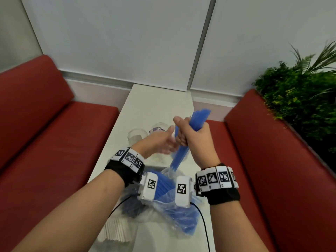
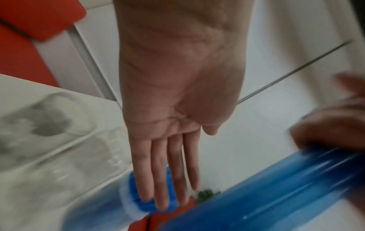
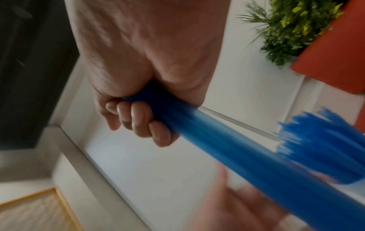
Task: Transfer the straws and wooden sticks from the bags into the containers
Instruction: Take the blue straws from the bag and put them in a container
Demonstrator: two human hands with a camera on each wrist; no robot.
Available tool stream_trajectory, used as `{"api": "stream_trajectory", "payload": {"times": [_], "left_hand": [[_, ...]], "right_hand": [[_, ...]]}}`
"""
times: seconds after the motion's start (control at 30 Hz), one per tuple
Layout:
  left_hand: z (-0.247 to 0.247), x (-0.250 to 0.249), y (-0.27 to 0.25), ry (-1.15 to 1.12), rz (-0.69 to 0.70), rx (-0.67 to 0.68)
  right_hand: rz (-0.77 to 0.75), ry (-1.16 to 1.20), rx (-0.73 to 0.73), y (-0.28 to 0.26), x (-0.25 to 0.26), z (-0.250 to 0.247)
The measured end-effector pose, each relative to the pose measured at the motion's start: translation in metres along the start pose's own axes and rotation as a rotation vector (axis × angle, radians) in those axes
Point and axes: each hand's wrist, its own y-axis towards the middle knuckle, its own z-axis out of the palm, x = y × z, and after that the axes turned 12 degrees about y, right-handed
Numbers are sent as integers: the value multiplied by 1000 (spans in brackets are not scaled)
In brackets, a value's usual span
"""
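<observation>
- The right hand (image 1: pixel 193 137) is a fist around a thick bundle of blue straws (image 1: pixel 183 142), gripped about the middle and lifted clear of the bench (image 1: pixel 160 104).
- The right wrist view shows its fingers (image 3: pixel 138 120) curled tightly round the bundle, with the fanned straw tips beyond them.
- The bundle is tilted, its upper end splayed above the fist and its lower end reaching down toward a clear plastic bag (image 1: pixel 174 213) on the near part of the bench.
- That bag still contains more blue straws (image 1: pixel 163 186); it lies crumpled beneath both wrists.
- The left hand (image 1: pixel 161 142) is flat and holds nothing; its fingers (image 2: pixel 168 168) are straight and close together, just beside the bundle below the right fist. Blur hides whether they touch it.
- Two clear plastic cups (image 1: pixel 137 136) stand side by side on the bench, beyond the left hand.
- A pack of white sticks or wrapped straws (image 1: pixel 118 231) lies at the near left edge of the bench; which it is cannot be told.
- Red cushioned seats (image 1: pixel 45 124) flank the bench, and green plants (image 1: pixel 300 91) stand behind the right one.
</observation>
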Motion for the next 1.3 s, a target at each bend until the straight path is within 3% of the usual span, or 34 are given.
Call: {"api": "stream_trajectory", "payload": {"times": [0.07,0.13,0.23,0.33,0.6,0.7,0.87,1.0,1.17,1.3], "left_hand": [[5,27,4,-217,-154,214],[13,46,6,-499,-190,354],[21,59,8,-806,-222,391],[28,63,12,-901,-241,369],[37,65,17,-877,-327,375],[36,72,16,-907,-315,375],[30,105,22,-797,-386,221],[34,124,25,-677,-385,158],[43,121,42,-667,-381,-46],[42,113,56,-450,-353,-15]], "right_hand": [[-45,117,60,-2,17,5],[-80,189,84,-3,23,9],[-60,188,94,-7,19,14],[-50,173,87,-10,12,15],[-28,80,56,-5,-2,10],[-7,-154,134,-1,1,-2],[128,-520,278,6,16,-40],[370,-466,282,6,13,-61],[380,-433,193,31,4,-84],[339,-469,82,67,8,-104]]}}
